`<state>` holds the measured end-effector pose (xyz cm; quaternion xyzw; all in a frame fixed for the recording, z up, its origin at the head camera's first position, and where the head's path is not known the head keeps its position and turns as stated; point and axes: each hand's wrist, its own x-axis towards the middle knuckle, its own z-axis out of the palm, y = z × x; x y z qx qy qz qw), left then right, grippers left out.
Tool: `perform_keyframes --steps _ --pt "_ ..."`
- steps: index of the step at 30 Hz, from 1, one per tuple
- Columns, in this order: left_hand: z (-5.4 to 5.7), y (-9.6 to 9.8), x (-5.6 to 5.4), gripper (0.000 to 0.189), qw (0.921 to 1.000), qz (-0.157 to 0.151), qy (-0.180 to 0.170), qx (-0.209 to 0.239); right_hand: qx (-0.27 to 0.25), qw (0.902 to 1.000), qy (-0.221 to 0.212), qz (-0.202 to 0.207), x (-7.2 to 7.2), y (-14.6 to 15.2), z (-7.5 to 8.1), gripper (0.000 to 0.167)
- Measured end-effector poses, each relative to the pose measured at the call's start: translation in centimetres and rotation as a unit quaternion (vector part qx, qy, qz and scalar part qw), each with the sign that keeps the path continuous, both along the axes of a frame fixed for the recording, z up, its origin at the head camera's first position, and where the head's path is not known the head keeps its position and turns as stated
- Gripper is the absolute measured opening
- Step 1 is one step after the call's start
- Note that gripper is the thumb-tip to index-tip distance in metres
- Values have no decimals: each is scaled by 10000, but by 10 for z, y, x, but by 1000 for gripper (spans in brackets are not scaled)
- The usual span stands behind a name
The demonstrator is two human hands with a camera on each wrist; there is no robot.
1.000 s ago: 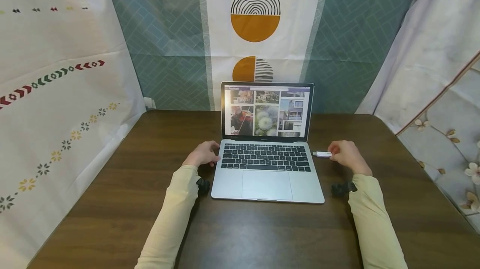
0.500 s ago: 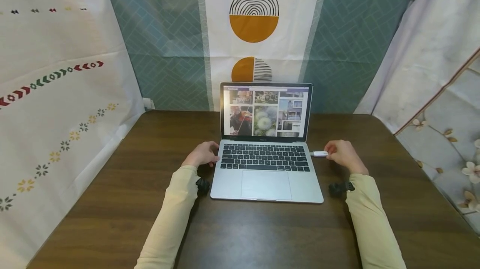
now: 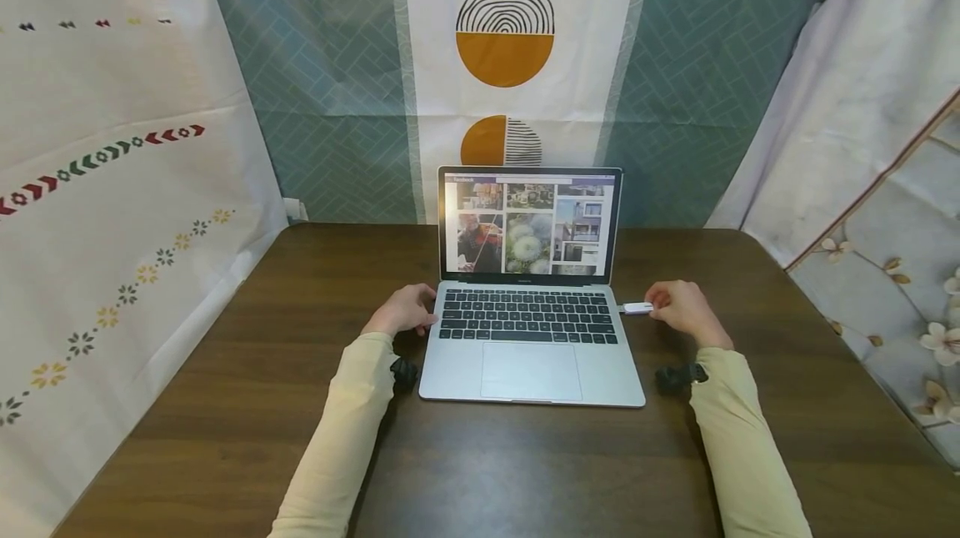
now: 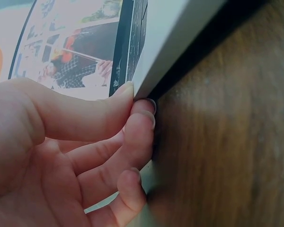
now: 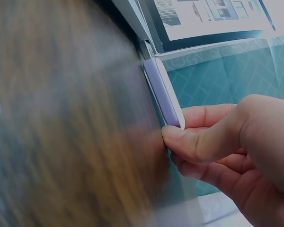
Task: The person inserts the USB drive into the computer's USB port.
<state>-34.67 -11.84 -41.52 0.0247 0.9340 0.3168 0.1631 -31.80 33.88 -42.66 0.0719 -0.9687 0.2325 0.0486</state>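
Observation:
A silver laptop (image 3: 531,371) stands with its lid raised and its screen lit with a page of photos. My left hand (image 3: 405,309) pinches its left edge; in the left wrist view the thumb (image 4: 99,111) lies on the upper side and the fingertips curl against the underside. At the laptop's right side, my right hand (image 3: 681,308) holds the outer end of a white and lilac USB stick (image 5: 163,92) between thumb and fingers. The stick's metal plug (image 5: 146,50) points at the laptop's side, its tip right at the edge.
The laptop rests on a dark brown wooden table (image 3: 225,404). Behind the table hangs a green and white curtain (image 3: 330,87), with patterned white cloths (image 3: 112,213) at the left and right. Each wrist wears a small black camera (image 3: 405,374).
The right hand has moved a little left with the USB stick, bringing its plug up to the laptop's edge. My left hand keeps its grip on the laptop. The whole view has shifted slightly.

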Motion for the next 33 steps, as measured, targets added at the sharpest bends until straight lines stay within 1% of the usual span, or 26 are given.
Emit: perform_keyframes --steps 6,11,16,23,26,29,30,33 --pt "1 1 1 48 10000 23 28 -47 199 9998 35 -78 -2 -6 3 8" --pt "-1 2 0 48 10000 23 31 -20 287 9993 9 -233 -2 -10 4 8" --pt "-2 3 -1 48 10000 36 5 -82 334 9993 47 -179 0 -12 4 6" --pt "0 4 -2 47 9999 56 78 -62 565 9979 84 -297 1 -17 7 10" --pt "0 5 -1 47 9999 71 73 -81 757 9968 136 -203 0 -20 8 9" --pt "-1 4 -1 47 9999 73 52 -109 911 9957 133 49 -1 -19 8 9" --pt "-1 4 0 47 9999 77 46 -118 920 9956 96 125 -1 -17 8 9" --pt "-2 4 -1 47 9999 54 58 -106 764 9963 -243 294 -1 -11 7 6"
